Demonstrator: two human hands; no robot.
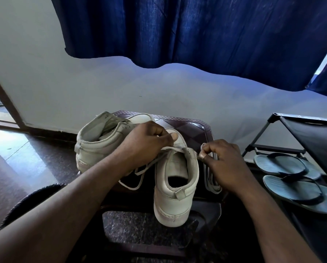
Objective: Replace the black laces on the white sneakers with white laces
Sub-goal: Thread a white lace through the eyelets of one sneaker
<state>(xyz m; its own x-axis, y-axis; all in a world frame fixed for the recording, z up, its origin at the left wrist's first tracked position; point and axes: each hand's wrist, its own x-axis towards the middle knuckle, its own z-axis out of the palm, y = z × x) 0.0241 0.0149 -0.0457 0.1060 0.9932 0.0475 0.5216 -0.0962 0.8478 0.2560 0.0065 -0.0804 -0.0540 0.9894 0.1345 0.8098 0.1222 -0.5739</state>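
Both hands on the lace, near sneaker mid-lacing

The near sneaker sits on the dark stool, heel at 6 o'clock. The left hand is curled over its tongue, gripping the white lace. The right hand pinches the lace's other end at the collar's 3 o'clock side. The second sneaker lies at 10 o'clock, and flip-flops are off at 3.

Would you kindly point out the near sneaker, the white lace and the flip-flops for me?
near sneaker [172, 207], head view, on its heel.
white lace [173, 147], head view, on the stretch crossing the tongue.
flip-flops [272, 163], head view, on the farther one's footbed.
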